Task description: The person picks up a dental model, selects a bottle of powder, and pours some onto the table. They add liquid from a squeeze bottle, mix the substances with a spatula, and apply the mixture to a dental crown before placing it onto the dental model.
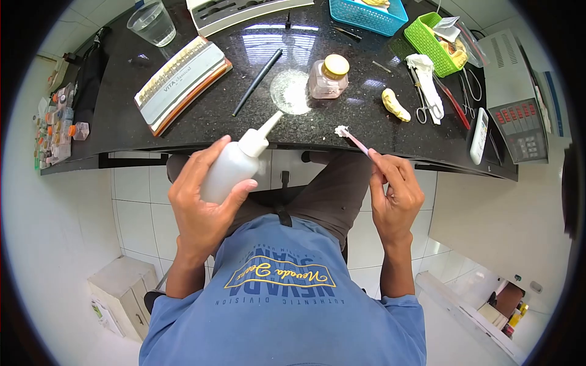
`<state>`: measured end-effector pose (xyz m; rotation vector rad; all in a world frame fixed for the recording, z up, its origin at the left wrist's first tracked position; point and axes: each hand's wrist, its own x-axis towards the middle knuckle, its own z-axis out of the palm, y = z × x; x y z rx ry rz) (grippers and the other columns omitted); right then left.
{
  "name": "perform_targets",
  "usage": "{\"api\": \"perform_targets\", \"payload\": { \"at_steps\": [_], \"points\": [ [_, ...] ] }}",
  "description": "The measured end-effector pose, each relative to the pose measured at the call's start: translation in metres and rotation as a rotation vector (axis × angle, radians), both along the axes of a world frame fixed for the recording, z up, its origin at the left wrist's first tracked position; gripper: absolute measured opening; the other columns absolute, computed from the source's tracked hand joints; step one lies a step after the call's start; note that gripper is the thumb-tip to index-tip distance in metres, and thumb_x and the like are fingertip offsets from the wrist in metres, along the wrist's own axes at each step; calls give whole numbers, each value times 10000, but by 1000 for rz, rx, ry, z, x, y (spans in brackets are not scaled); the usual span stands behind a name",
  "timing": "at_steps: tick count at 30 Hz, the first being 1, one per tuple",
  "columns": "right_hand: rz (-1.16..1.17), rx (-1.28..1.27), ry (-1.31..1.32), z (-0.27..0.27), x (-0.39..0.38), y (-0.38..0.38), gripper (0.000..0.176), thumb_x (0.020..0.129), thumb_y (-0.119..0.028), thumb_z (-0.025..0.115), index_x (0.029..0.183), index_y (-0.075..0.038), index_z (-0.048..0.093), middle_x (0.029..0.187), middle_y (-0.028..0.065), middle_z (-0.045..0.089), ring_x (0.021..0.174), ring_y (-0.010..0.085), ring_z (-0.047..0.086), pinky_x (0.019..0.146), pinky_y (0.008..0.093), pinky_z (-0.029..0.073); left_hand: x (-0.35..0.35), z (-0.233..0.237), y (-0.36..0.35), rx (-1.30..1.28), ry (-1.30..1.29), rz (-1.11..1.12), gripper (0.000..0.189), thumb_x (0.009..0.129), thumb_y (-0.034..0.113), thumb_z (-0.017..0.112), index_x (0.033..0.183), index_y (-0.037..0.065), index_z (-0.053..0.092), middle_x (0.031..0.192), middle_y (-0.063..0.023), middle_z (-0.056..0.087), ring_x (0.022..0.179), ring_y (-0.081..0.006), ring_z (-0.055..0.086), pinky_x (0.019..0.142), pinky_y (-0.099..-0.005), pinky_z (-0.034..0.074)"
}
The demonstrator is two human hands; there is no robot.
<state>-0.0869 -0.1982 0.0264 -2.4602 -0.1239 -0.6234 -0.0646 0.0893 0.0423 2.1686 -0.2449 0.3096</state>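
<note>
My left hand (206,190) is wrapped around a white squeeze bottle (229,171), whose tapered nozzle tilts up and to the right at the table's front edge. Between the thumb and fingers of my right hand (397,190) is a thin pink-handled tool (359,144). White, clumpy material (342,131) covers its tip, so the tip's shape is hidden. Beyond the nozzle, a round glass slab (289,91) with white residue lies on the black tabletop. A small glass jar (328,77) with a gold lid stands at its right side.
A VITA shade guide (182,80), a dark pen-like stick (257,82) and a glass of water (152,24) are at left. Toward the right are a yellowish dental cast piece (395,105), scissors (422,110), a green basket (432,47), a white remote (479,136) and a control unit (514,97).
</note>
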Motion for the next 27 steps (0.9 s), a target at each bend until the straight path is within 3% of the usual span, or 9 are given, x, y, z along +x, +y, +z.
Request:
{"api": "perform_targets", "payload": {
  "at_steps": [3, 6, 8, 10, 14, 19, 27],
  "points": [
    [-3, -4, 31, 1, -1, 1, 380, 764, 88, 706, 1095, -88, 768, 901, 51, 674, 675, 156, 643, 573, 291, 504, 2, -3, 12, -52, -61, 72, 599, 736, 192, 888, 1252, -7, 659, 1141, -155, 704, 984, -245, 689, 859, -343, 543],
    [1, -23, 5, 0, -1, 0, 398, 748, 87, 713, 1097, -94, 769, 911, 49, 670, 696, 167, 647, 595, 299, 514, 9, -3, 36, -95, -116, 129, 566, 876, 208, 802, 1342, -29, 585, 1276, -153, 655, 1142, -220, 634, 1013, -342, 478],
    [16, -35, -4, 1, -2, 0, 404, 743, 85, 715, 1100, -96, 768, 914, 49, 669, 702, 171, 649, 601, 300, 516, 20, -2, 50, -259, -178, 264, 538, 858, 172, 812, 1311, -31, 604, 1221, -140, 675, 1121, -211, 647, 962, -341, 514],
    [25, -48, -13, 0, -2, 0, 411, 738, 84, 718, 1103, -98, 767, 916, 48, 668, 707, 175, 650, 606, 302, 518, 36, 3, 74, -272, -240, 376, 476, 923, 97, 737, 1333, -65, 558, 1234, -180, 657, 1094, -205, 662, 962, -335, 532],
    [45, -75, -32, -5, 0, -1, 418, 736, 82, 718, 1110, -100, 763, 921, 47, 667, 699, 176, 648, 601, 300, 515, 69, 11, 117, -264, -355, 535, 459, 932, 121, 739, 1302, -84, 560, 1219, -191, 662, 1082, -212, 669, 962, -349, 542],
    [11, -39, -29, -7, -2, -4, 413, 737, 86, 713, 1104, -98, 764, 913, 45, 665, 671, 164, 634, 579, 299, 503, 98, 6, 147, -306, -419, 589, 474, 922, 192, 767, 1279, -62, 586, 1207, -146, 679, 1094, -196, 651, 978, -365, 533],
    [7, -14, 3, -5, -1, -8, 384, 762, 92, 691, 1096, -81, 766, 898, 50, 663, 626, 131, 613, 549, 278, 485, 126, -21, 179, -342, -426, 603, 522, 903, 170, 787, 1311, -60, 558, 1192, -153, 680, 1098, -197, 644, 989, -367, 529]
  ]
}}
